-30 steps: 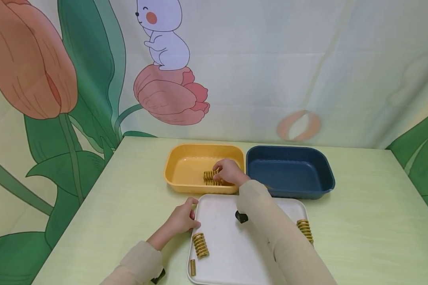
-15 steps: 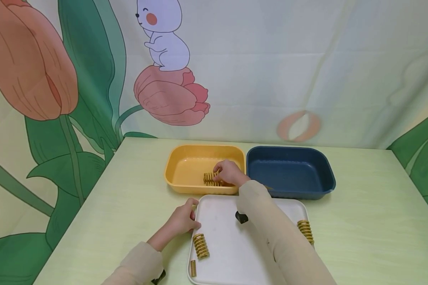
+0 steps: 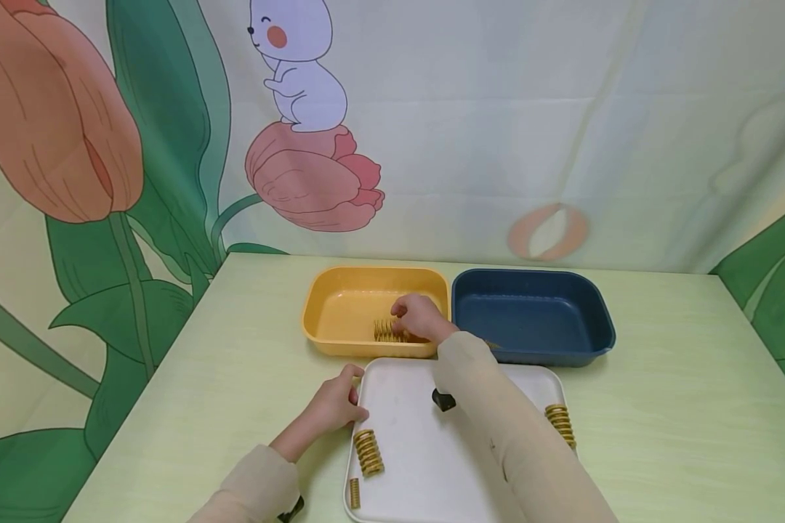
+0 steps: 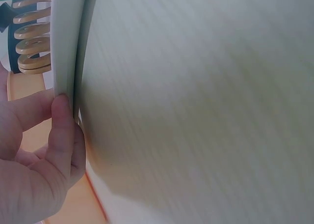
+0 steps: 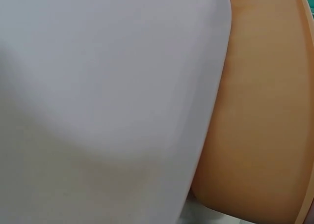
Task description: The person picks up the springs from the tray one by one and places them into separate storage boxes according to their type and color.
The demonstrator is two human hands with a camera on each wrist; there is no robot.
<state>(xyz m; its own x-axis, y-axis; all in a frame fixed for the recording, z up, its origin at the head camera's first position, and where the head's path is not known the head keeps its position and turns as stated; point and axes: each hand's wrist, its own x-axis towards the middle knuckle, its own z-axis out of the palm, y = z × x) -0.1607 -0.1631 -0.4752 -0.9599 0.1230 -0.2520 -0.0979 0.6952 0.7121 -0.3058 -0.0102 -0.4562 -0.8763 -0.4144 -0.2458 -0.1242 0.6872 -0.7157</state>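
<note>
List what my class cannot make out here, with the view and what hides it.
Head: how many springs lie in the yellow bin, and whether the right hand grips one; that hand covers part of them.
Head: the part of the white tray beneath the right sleeve.
Left wrist: one side of the large spring, behind the tray's rim.
Right wrist: the right hand's grip, outside the frame.

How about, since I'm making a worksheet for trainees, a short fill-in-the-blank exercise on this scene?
1. The right grip reaches into the ____ bin.
2. The left grip holds the edge of a tray whose colour is ____.
3. Of the two springs by the tray's left edge, the ____ one lies nearer the person.
4. The blue bin stands to the ____ of the other bin.

Missing words: yellow; white; smaller; right.
</note>
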